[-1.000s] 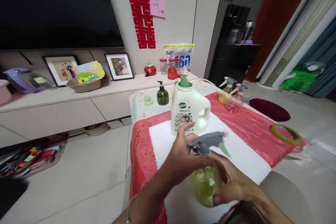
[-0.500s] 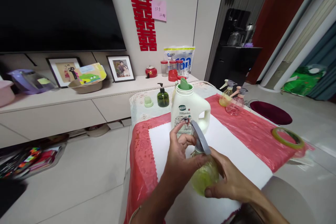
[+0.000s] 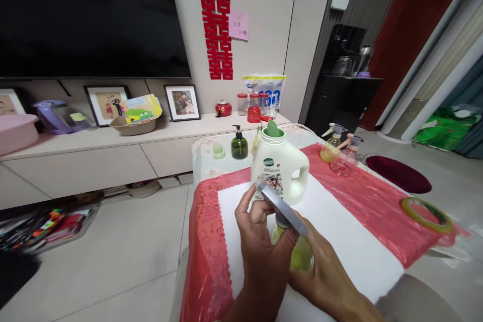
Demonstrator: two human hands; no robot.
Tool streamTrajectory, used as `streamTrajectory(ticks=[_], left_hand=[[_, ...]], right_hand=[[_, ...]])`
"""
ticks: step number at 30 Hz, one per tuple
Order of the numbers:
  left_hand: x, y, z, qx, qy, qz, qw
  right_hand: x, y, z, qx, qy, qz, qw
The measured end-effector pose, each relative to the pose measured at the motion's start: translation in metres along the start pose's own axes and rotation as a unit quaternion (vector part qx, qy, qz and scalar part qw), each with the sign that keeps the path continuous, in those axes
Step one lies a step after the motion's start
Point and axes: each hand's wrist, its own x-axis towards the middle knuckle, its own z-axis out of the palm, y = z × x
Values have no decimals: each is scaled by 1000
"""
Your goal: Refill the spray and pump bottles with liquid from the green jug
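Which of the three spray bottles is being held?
The green spray bottle with the grey head, in the left hand and right hand; the yellow spray bottle and pink spray bottle stand untouched behind.

The left hand [image 3: 261, 247] and right hand [image 3: 321, 275] meet, fingers curled tight.

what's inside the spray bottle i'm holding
The spray bottle shows yellow-green through its wall; liquid or tinted plastic, I cannot tell. The left hand and right hand cover its lower part.

Cloth-covered table [image 3: 202, 157], red cloth [image 3: 362, 196], white jug [image 3: 281, 168], tape ring [image 3: 424, 220]
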Motion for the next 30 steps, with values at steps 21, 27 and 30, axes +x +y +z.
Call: streamTrajectory(ticks=[21,27,30], left_hand=[[35,-69,-60,-88,178,-79,977],[31,-74,-64,-76,188,-71,977],[31,-75,-64,-76,183,-72,978]], right_hand=[[105,-37,-156,-420,200,-203,862],[152,-67,-167,-548,149,-235,789],[161,-77,-161,-590,125,-226,765]])
